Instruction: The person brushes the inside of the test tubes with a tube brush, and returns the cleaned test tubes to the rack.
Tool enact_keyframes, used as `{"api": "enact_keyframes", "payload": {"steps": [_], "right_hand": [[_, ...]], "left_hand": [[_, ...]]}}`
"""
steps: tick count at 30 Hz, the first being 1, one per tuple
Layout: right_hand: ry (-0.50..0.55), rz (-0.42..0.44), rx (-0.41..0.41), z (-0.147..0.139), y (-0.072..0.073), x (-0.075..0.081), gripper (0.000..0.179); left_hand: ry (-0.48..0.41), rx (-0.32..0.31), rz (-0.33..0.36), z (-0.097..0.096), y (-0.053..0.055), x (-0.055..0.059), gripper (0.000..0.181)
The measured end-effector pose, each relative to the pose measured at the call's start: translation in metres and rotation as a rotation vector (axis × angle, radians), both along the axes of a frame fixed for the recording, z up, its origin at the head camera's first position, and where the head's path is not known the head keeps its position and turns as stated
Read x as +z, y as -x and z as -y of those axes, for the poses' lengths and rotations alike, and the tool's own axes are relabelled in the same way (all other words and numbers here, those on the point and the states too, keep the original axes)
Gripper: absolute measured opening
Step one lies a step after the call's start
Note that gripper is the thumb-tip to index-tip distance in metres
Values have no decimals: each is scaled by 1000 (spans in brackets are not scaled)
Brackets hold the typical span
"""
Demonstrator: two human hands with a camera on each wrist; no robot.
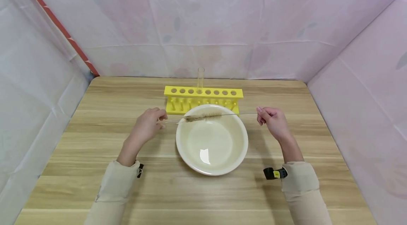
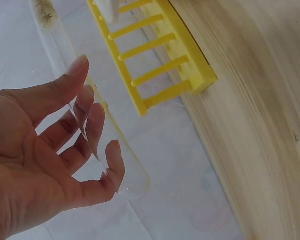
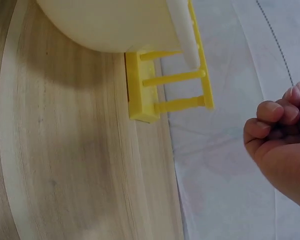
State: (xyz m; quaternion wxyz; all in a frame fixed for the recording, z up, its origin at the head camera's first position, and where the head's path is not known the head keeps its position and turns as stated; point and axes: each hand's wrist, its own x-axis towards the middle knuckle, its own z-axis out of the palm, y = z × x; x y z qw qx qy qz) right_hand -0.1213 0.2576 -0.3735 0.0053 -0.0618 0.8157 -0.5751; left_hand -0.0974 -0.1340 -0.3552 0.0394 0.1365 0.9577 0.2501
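Note:
My left hand [image 1: 149, 124] holds a clear glass test tube [image 2: 121, 145] by its side, thumb on one side and fingers on the other, the rounded end near the little finger. My right hand [image 1: 272, 120] pinches the thin twisted wire handle [image 3: 276, 37] of a test tube brush [image 1: 213, 115] between thumb and fingertips. The brush lies almost level above the far part of a cream basin [image 1: 211, 172]. Its bristly tip [image 2: 46, 14] is inside the tube, while the bristles nearer the handle spread outside.
A yellow test tube rack [image 1: 203, 92] stands behind the basin, partly covered by its rim. Another glass test tube [image 1: 200, 78] stands upright in it. The wooden table [image 1: 203, 196] meets pale curtains [image 1: 203, 23] at the back and sides.

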Motion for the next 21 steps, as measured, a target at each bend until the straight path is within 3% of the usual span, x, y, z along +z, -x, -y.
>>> {"api": "enact_keyframes", "payload": {"steps": [6,12,16,21], "right_hand": [[420,269,25,0,-1,5,47],[587,465,43,-2,-2,13,50],[599,460,62,-4,-2,14,49],[480,333,57,-8,-3,11,48]], "left_hand": [[52,19,-66,-5,-1,-4,21],[65,53,-108,-7,-3,-8,22],[50,54,-103,-5,-4,-9,21],[27,46,-77,-1,-4,-11,20]]}}
